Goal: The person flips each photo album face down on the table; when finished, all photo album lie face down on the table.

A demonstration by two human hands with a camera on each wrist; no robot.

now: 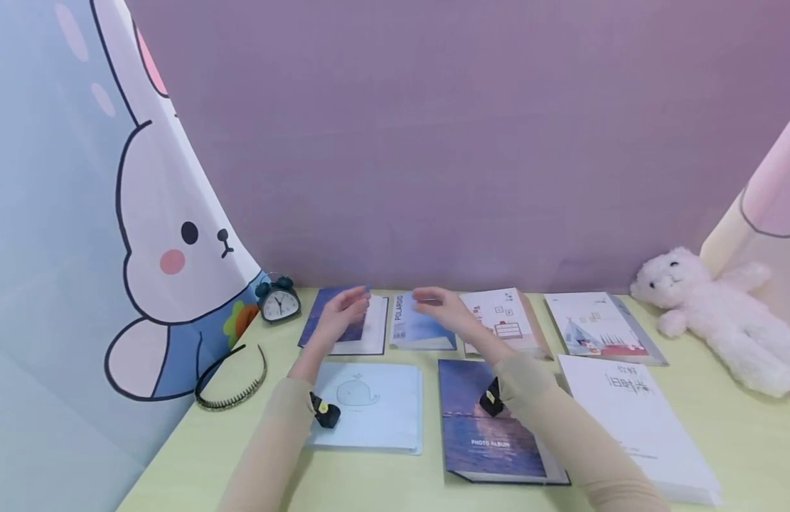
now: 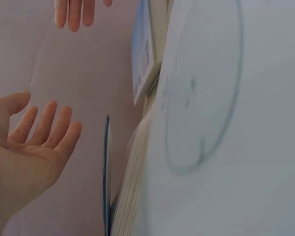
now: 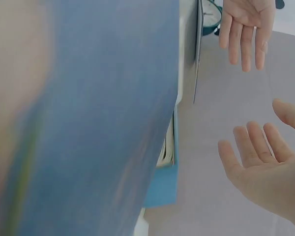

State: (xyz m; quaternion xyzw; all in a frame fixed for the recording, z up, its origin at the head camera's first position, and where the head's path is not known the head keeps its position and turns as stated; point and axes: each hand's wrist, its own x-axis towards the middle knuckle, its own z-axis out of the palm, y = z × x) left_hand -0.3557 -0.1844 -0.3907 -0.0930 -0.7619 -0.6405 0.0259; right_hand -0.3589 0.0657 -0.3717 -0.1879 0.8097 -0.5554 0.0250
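Both the left hand (image 1: 339,314) and right hand (image 1: 441,310) hover wide and empty either side of the POLAROID album (image 1: 420,328), likely stiff, light, slick-covered, best gripped by its side edges.

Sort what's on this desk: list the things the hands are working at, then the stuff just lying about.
In hand: left hand over the purple-cover album; right hand over the Polaroid album.

Lying about: alarm clock, headband, plush bear, whale album, white book.
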